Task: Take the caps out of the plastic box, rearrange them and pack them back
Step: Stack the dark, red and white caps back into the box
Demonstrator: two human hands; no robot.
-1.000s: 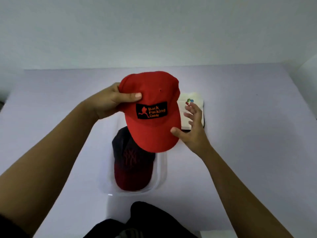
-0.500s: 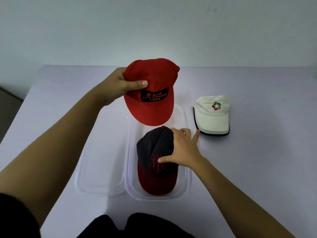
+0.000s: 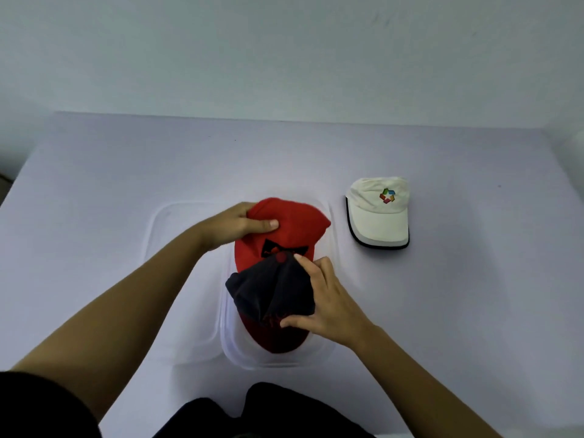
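Caps over the clear box

Left hand (image 3: pixel 235 224) pinches the red cap's (image 3: pixel 284 235) crown at the plastic box's (image 3: pixel 275 358) far end; right hand (image 3: pixel 319 306), fingers closed, clutches the dark cap (image 3: pixel 271 292) inside, overlapping the red brim. White cap (image 3: pixel 377 213) lies toward the tabletop's (image 3: pixel 126 172) right edge

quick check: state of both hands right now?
Left hand: closed, gripping the red cap by its crown.
Right hand: closed, gripping the dark cap over the plastic box.
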